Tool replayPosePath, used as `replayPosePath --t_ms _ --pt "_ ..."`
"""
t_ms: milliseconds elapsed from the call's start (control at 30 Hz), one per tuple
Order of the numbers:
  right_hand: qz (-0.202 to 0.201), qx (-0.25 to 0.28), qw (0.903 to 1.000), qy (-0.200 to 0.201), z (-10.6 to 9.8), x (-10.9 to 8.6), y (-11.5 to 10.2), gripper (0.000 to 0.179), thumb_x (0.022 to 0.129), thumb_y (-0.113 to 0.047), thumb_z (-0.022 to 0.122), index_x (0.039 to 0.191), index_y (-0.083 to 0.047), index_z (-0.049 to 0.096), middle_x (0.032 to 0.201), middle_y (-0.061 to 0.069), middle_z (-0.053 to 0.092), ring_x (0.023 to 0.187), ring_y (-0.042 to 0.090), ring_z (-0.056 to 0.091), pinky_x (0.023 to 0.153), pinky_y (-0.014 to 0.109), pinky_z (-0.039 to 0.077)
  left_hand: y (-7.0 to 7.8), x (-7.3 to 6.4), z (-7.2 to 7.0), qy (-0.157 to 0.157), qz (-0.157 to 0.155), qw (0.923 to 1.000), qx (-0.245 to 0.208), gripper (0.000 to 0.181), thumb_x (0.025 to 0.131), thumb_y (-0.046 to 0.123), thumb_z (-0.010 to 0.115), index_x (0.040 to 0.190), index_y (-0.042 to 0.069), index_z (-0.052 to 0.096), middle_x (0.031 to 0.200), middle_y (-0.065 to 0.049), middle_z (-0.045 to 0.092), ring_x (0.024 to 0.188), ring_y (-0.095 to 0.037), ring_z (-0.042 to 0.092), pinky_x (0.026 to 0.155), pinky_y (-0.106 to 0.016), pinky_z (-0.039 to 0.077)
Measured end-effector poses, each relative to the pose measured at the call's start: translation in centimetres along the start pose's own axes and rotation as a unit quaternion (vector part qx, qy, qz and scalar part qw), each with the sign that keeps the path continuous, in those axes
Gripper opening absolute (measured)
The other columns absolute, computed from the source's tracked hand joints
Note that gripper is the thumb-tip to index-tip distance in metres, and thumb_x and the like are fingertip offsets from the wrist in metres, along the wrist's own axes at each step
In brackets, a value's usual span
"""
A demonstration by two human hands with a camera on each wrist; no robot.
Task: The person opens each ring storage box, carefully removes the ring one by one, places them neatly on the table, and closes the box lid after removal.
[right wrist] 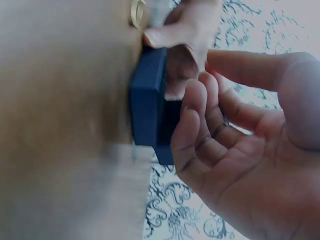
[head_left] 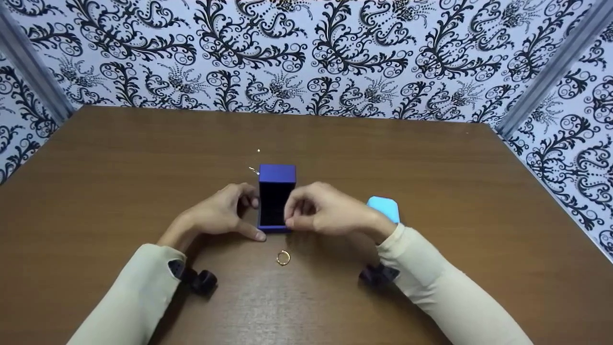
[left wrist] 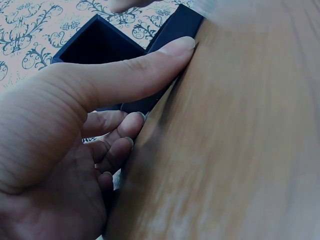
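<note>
The left sleeve (head_left: 131, 290) runs off the lower edge of the head view, with a dark wrist camera (head_left: 203, 282) at its cuff. Next comes the left hand (head_left: 220, 208), its grip clamped on the left side of the blue box (head_left: 278, 173): fingers curled against the side, thumb stretched to the front lower corner. Just behind the box's left edge lies a small shiny piece (head_left: 254, 170), too tiny to identify and perhaps partly hidden.

The box stands open on the counter (head_left: 455, 177) between both hands, near the middle; its dark interior shows no readable detail, and the right fingers cover part of its front right side. A gold ring (head_left: 289, 261) lies on the counter in front of it, apart from either hand; the right wrist view cuts it off at the top.

The right hand (head_left: 330, 208) has its fingers curled and its thumb close to the fingertips at the box's front edge; whether its grip is fully together, or pinches anything, I cannot tell. Farther right, a light-blue case (head_left: 384, 207) is partly hidden behind the right wrist. The right sleeve (head_left: 445, 282) is cut off below.
</note>
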State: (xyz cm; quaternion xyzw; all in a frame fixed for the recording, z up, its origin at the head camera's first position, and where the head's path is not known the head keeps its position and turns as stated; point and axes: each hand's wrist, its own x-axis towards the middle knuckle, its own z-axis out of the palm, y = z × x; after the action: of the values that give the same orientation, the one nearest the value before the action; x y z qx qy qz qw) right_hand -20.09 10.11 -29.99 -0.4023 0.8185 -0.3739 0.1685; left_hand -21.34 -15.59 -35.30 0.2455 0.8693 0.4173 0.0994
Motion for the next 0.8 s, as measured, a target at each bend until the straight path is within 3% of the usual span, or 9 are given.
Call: replayPosePath --t_ms 200,367,467,633,733,800 --pt "0.026 0.033 0.9942 0.099 -1.6 -0.1 0.6 0.007 0.091 -0.009 0.073 0.095 -0.004 0.071 0.083 0.001 0.066 0.078 0.017 0.06 0.072 0.028 0.049 0.1 0.0 0.0 0.003 0.003 1.0 -0.006 0.057 0.063 0.027 0.098 0.1 0.004 0.06 0.092 -0.007 0.057 0.088 -0.023 0.051 0.082 -0.037 0.041" --pt "0.076 0.053 0.9793 0.18 -2.2 0.1 1.2 0.012 0.092 -0.015 0.076 0.097 -0.005 0.072 0.085 0.004 0.066 0.078 0.021 0.059 0.071 0.028 0.047 0.1 0.0 0.0 0.003 -0.001 1.0 -0.009 0.057 0.063 0.026 0.098 0.1 0.003 0.06 0.093 -0.007 0.057 0.089 -0.023 0.051 0.083 -0.037 0.04" --pt "0.1 0.065 0.9708 0.208 -2.3 0.3 1.6 0.019 0.092 -0.019 0.076 0.102 -0.004 0.073 0.089 0.005 0.068 0.08 0.02 0.061 0.073 0.029 0.049 0.1 0.0 0.1 0.002 -0.002 1.0 -0.009 0.057 0.063 0.025 0.098 0.1 0.003 0.06 0.093 -0.007 0.057 0.089 -0.023 0.051 0.083 -0.037 0.04" --pt "0.156 0.093 0.9638 0.195 -2.1 0.8 2.3 0.037 0.093 -0.032 0.075 0.113 -0.001 0.072 0.102 0.01 0.072 0.094 0.027 0.067 0.085 0.036 0.052 0.0 0.1 0.1 0.0 0.012 0.9999 -0.007 0.056 0.063 0.025 0.098 0.098 0.003 0.061 0.091 -0.007 0.057 0.087 -0.022 0.05 0.081 -0.035 0.04" --pt "0.193 0.152 0.9553 0.164 -2.0 1.5 2.7 0.047 0.093 -0.037 0.074 0.118 0.003 0.07 0.11 0.017 0.07 0.1 0.029 0.067 0.092 0.039 0.052 -0.1 0.1 0.0 0.001 0.019 0.9998 -0.007 0.055 0.063 0.025 0.098 0.098 0.003 0.061 0.091 -0.006 0.057 0.087 -0.022 0.05 0.081 -0.035 0.04" --pt "0.21 0.208 0.9448 0.142 -1.9 2.0 2.9 0.051 0.094 -0.035 0.074 0.122 0.007 0.066 0.114 0.021 0.069 0.103 0.031 0.067 0.095 0.041 0.053 -0.1 0.1 0.0 0.001 0.018 0.9998 -0.008 0.055 0.063 0.024 0.098 0.098 0.004 0.061 0.092 -0.006 0.057 0.088 -0.022 0.05 0.081 -0.035 0.04"
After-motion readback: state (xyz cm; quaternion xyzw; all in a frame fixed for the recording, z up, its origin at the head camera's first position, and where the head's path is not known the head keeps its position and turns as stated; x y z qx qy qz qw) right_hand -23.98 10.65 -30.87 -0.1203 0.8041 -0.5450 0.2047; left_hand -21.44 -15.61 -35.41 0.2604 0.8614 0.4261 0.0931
